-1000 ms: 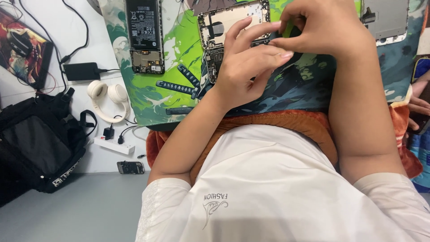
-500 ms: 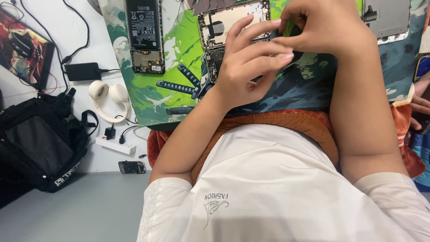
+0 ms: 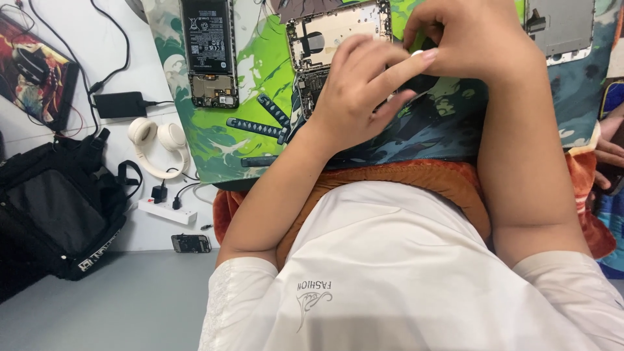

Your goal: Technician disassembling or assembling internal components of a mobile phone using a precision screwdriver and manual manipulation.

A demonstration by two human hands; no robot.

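Observation:
An opened phone (image 3: 335, 32) with a bare circuit board lies on a green printed mat (image 3: 253, 133). My left hand (image 3: 361, 97) lies over its lower half, gripping it, fingers stretched toward my right hand (image 3: 471, 39). The right fingers are pinched together just above the phone's right edge on something small that I cannot make out. A second opened phone (image 3: 209, 52) with its black battery showing lies to the left. A grey phone back panel (image 3: 565, 29) lies at the top right.
Left of the mat are a black bag (image 3: 55, 208), white headphones (image 3: 156, 143), a white power strip (image 3: 166, 211), a black adapter (image 3: 120, 104) with cables and a small dark device (image 3: 190, 243). Another person's hand (image 3: 608, 153) shows at the right edge. An orange cloth (image 3: 416, 175) covers my lap.
My left fingers have shifted slightly against the right hand's pinch. Both hands stay over the opened phone.

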